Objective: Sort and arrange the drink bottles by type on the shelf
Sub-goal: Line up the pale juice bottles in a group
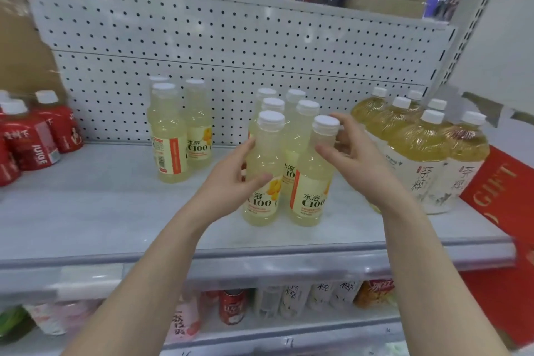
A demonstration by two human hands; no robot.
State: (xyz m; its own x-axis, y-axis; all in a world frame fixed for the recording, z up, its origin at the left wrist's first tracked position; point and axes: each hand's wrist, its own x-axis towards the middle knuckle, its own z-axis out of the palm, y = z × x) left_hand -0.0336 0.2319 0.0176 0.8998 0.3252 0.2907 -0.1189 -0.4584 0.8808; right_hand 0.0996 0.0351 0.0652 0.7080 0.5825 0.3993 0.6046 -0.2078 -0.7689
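Note:
Several pale yellow C100 lemon drink bottles with white caps stand in a tight cluster at the middle of the grey shelf [115, 211]. My left hand [231, 182] grips the front-left bottle [261, 205], thumb across its front and fingers on its left side. My right hand [351, 153] holds the front-right bottle [310, 196] at its neck, just under the cap. Three more C100 bottles [169, 150] stand apart to the left, by the pegboard. Amber tea bottles [419, 150] are grouped at the right, and red juice bottles [34, 141] at the far left.
A red gift bag [502, 191] leans against the tea bottles at the shelf's right end. The white pegboard [202, 37] closes off the back. The shelf below holds cans [231, 306] and more bottles. The shelf above carries boxes and coloured bags.

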